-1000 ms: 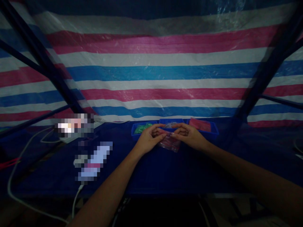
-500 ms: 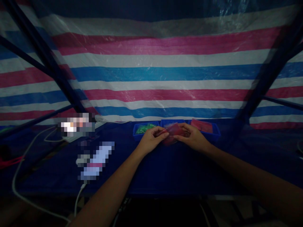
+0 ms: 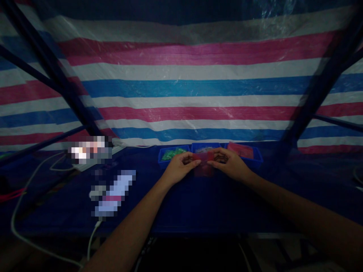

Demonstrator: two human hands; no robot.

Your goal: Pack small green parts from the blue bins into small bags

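Left hand point(image 3: 179, 167), right hand point(image 3: 229, 163) each pinched closed on red pouch point(image 3: 203, 169) top corners, stretched before blue bins point(image 3: 162, 158); next probably needs even pull.

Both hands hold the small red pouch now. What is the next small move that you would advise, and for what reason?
Probably draw the left hand and the right hand slightly apart, keeping each grip, to stretch the red pouch flat. Each hand seems to pinch one upper corner, and the pouch hangs between them, just before the middle blue bin.
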